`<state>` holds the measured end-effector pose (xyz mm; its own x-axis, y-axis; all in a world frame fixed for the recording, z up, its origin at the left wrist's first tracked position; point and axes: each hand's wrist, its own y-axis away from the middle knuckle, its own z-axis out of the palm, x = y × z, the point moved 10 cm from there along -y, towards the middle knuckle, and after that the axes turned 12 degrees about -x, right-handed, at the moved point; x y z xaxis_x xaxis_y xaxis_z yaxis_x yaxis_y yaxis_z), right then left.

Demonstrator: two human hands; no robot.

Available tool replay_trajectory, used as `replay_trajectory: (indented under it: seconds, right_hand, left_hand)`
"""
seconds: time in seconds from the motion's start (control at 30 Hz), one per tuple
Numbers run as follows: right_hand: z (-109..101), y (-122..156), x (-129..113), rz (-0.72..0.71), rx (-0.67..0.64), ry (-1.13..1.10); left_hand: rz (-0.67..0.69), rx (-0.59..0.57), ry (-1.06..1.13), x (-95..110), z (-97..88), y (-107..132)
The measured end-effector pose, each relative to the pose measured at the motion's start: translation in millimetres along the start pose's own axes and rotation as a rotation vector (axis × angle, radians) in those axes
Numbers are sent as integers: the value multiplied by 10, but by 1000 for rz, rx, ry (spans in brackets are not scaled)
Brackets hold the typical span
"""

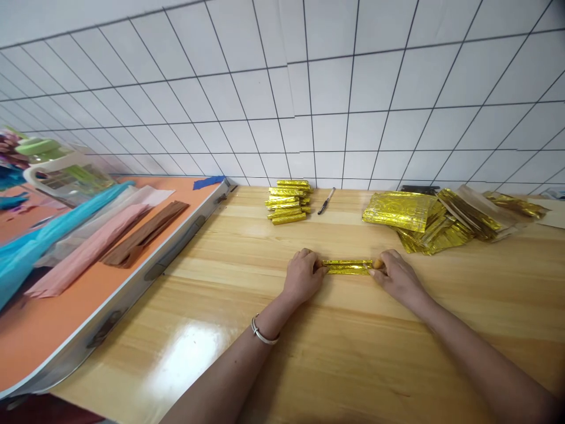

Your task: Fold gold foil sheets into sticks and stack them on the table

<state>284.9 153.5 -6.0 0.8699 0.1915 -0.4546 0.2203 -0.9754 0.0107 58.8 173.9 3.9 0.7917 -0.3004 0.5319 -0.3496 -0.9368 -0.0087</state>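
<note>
In the head view, 2 bare hands work at a gold foil strip (348, 272) lying crosswise on the wooden table (238, 253), below the stack of gold rolls (288, 203). The left hand (303, 272) pinches the strip's left end, its fingers bent close together; the right hand (399, 277) pinches the right end between thumb and fingers. A bracelet (263, 335) circles the left wrist. Just beside the rolls, a pen (326, 201) lies tilted; any lettering on it is too small to read. Farther right, the embossed pattern on the gold foil packet (397, 211) is too fine to make out as writing. At left, 1 orange tabletop (88, 297) bears brown paper (148, 232), pink paper (88, 250) and a green-lidded jug (70, 172).
</note>
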Motion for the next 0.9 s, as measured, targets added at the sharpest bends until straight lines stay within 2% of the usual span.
replay_trajectory:
  seconds: [0.33,0.53,0.67,0.77,0.9]
  right_hand:
    - [-47,75,-84,-34,50,-5]
    - [-117,90,-234,-109,12,-14]
    - [-156,51,-371,-161,34,61]
    - [-112,7,-435,-180,45,110]
    - [-21,-55,-328,-134,58,48]
  left_hand:
    - [48,27,-8,59,-13,55]
    - [166,-15,-38,205,-59,60]
    - [229,-51,-84,271,-41,39]
    - [218,-68,-72,241,-17,1]
    - [177,-85,6,138,16,-80]
